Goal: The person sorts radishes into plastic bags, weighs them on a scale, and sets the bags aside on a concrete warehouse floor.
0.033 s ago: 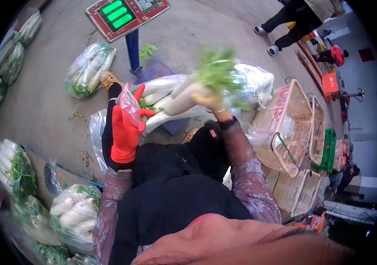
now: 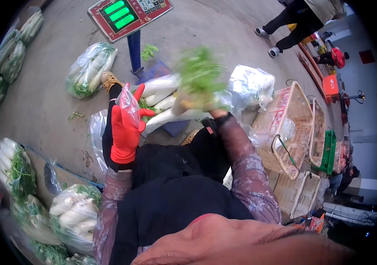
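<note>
My left hand (image 2: 125, 128), in an orange-red glove, has its fingers spread, with clear plastic film draped across them. Beside its thumb, several white radishes (image 2: 165, 104) lie in a clear plastic bag (image 2: 197, 114). Blurred by motion, my right hand (image 2: 201, 104), in a pale yellowish glove, grips a white radish (image 2: 180, 105) over that bag. Its green leaves (image 2: 200, 70) stick up beyond the hand. Under the bag shows part of the blue scale platform (image 2: 157, 71); the red scale display (image 2: 129, 17) stands on a blue post above it.
Bagged radishes lie at the left (image 2: 92, 70) and lower left (image 2: 76, 214). A shiny plastic bundle (image 2: 252, 84) sits right of my right hand. Wicker-coloured plastic baskets (image 2: 281, 128) and a green crate (image 2: 328, 150) stand at right. A person in dark trousers (image 2: 296, 24) stands at the far right.
My right hand has swung left with the radish and its leaves, across the bag. My left hand stays almost where it was.
</note>
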A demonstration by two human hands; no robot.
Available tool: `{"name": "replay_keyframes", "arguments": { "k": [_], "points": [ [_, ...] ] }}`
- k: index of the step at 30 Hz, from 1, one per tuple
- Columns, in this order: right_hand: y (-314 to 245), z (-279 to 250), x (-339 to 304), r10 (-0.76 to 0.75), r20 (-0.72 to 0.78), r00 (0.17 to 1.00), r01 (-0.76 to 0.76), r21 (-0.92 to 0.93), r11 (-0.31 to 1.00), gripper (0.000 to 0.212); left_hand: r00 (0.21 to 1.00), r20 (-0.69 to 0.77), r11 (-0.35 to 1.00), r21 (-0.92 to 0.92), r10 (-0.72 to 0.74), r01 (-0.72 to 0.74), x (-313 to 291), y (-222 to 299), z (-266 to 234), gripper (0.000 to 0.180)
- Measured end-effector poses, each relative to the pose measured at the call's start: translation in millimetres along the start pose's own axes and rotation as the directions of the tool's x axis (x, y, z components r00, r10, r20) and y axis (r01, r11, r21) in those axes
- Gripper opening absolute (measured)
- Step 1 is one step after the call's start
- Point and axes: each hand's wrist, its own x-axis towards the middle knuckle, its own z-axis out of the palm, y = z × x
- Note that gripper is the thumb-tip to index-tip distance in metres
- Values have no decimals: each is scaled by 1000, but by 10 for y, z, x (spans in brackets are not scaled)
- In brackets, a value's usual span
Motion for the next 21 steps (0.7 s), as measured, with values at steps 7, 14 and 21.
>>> {"name": "replay_keyframes", "arguments": {
  "k": [7, 14, 21],
  "points": [
    [-309, 1513, 105, -210, 526, 824, 86, 249, 965, 20, 1000, -20, 998, -55, -3, 2, 364, 134, 70, 74],
    [151, -607, -341, 435, 16, 901, -312, 720, 620, 15, 988, 146, 969, -235, -43, 77, 394, 241, -356, 70],
    [-411, -816, -3947, 662, -5, -750, -163, 971, -177, 20, 993, 27, 993, -20, -118, 118, 459, 250, -316, 65]
  ]
}}
